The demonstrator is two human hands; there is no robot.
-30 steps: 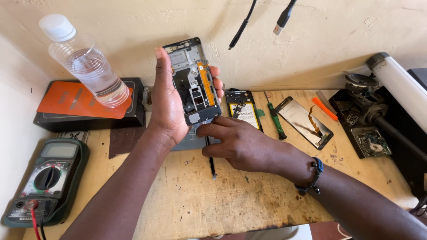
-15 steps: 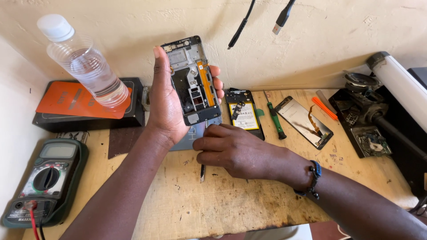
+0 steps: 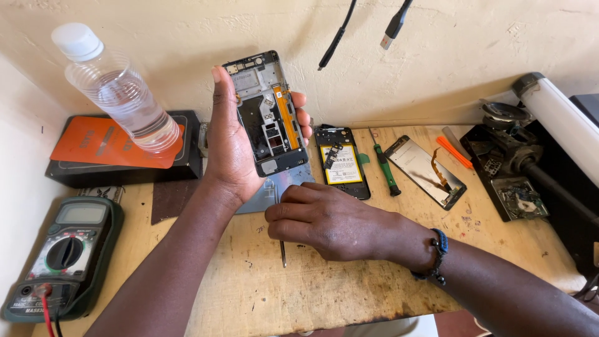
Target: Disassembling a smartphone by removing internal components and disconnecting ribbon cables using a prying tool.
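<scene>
Tool [image 3: 282, 253] half under right hand [image 3: 327, 221]

Rough wooden bench [image 3: 349, 274], clear plastic bottle [image 3: 125, 100]

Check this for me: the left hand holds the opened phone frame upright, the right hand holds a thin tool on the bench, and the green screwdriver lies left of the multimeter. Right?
Not quite. In the head view the green screwdriver lies far right of the multimeter, between two phone parts. The left hand does hold the opened phone frame upright, and the right hand holds the thin tool.

tool [image 3: 282, 253] mostly hidden under right hand [image 3: 324, 221], multimeter [image 3: 62, 256] cut at frame bottom, hanging cables [image 3: 337, 37] cut at top
</scene>
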